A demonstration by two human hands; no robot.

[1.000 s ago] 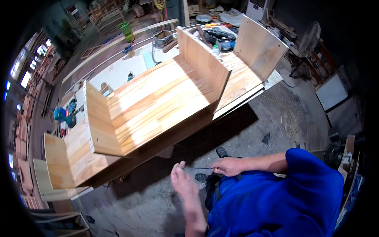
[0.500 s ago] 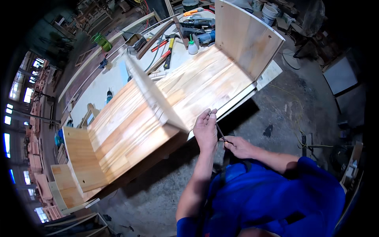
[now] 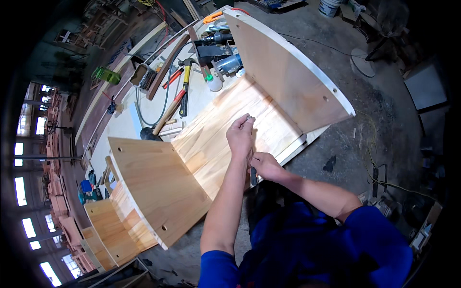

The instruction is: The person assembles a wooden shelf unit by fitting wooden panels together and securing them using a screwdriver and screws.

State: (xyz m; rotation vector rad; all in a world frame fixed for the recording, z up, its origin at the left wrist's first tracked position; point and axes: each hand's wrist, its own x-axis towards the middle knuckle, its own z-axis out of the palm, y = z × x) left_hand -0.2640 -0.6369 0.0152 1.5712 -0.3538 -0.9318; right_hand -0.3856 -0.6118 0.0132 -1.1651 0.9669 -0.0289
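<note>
My left hand (image 3: 239, 138) is closed over the wooden base board, fingertips pinching something small and dark that I cannot make out. Just below it, my right hand (image 3: 266, 166) grips a screwdriver (image 3: 253, 176), whose dark handle sticks out under the fist. Its shaft is mostly hidden between the hands. Beneath them lies the base board (image 3: 206, 132) of a wooden shelf piece. A curved upright panel (image 3: 283, 72) with drilled holes stands to the right of my hands, and another upright panel (image 3: 153, 177) stands to the left.
On the workbench behind are hammers (image 3: 186, 79), a white bottle with a green top (image 3: 212, 82), a blue power tool (image 3: 229, 63) and an orange-handled tool (image 3: 212, 17). A dark hose (image 3: 165, 103) curves over the bench. A cable (image 3: 370, 144) trails on the floor at right.
Both hands have moved from the board's front edge to over the board, between the two upright panels. The view has shifted too, and the screwdriver's handle now shows below my right hand.
</note>
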